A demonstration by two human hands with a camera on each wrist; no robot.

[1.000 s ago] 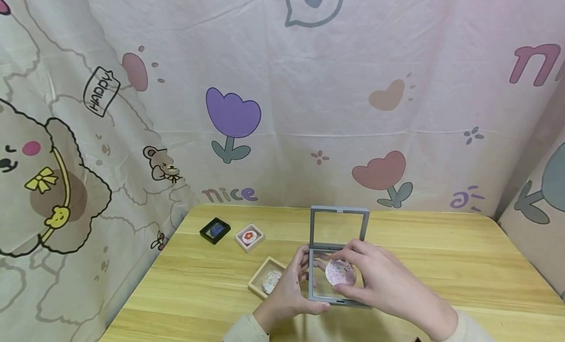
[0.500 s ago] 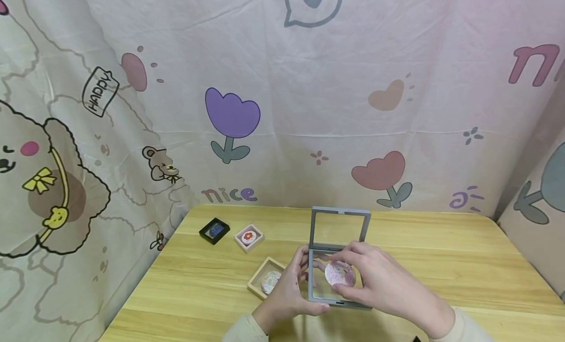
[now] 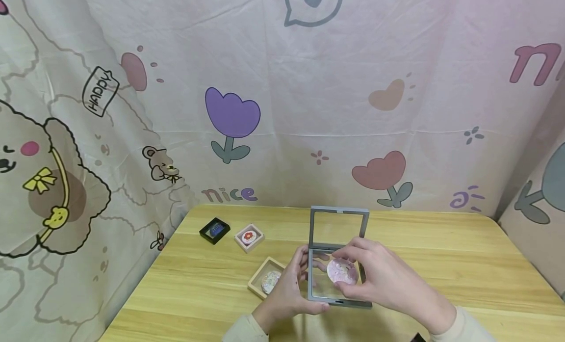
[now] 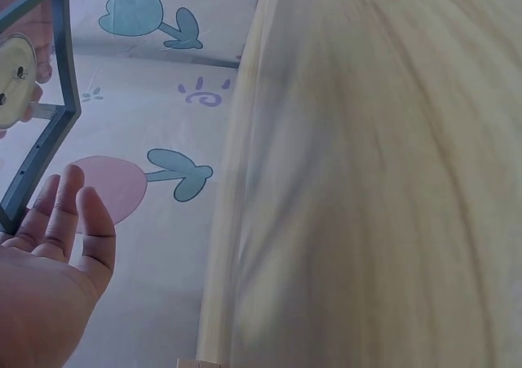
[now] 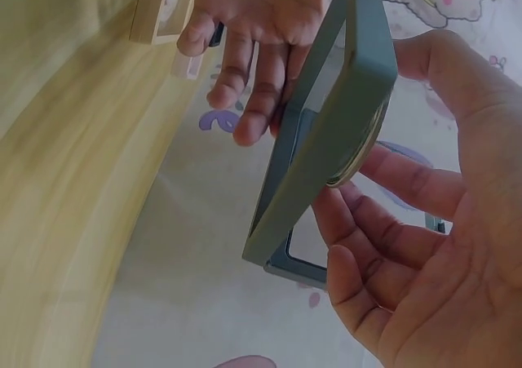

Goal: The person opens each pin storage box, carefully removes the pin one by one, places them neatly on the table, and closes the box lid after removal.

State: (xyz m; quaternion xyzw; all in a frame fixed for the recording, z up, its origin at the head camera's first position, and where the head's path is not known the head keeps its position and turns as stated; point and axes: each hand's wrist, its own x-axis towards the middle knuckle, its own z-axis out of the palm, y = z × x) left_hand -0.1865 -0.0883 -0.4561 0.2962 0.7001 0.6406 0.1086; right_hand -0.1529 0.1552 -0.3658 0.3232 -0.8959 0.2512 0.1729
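Note:
In the head view my left hand [image 3: 287,289] grips the left edge of a grey hinged display frame [image 3: 311,278], held above the table with its lid [image 3: 340,210] swung up. Clear film fills both halves. Between right thumb and fingers I pinch a round pink badge [image 3: 339,270] over the film of the lower half; my right hand [image 3: 386,280] covers that half's right edge. The left wrist view catches the badge's pale back [image 4: 15,82] and several left fingers [image 4: 61,221] beside the frame. From the right wrist, the badge's rim [image 5: 359,157] shows next to the frame's side.
A light wooden box [image 3: 257,282] with a round patterned badge sits behind my left hand, partly hidden. Farther back lie a small pale box [image 3: 238,240] with a red-flower badge and a black frame [image 3: 205,235]. A printed curtain [image 3: 291,175] backs the wooden table [image 3: 441,263].
The pink badge and my right hand have shifted very slightly to the right over the film. My left hand and the frame stay almost where they were.

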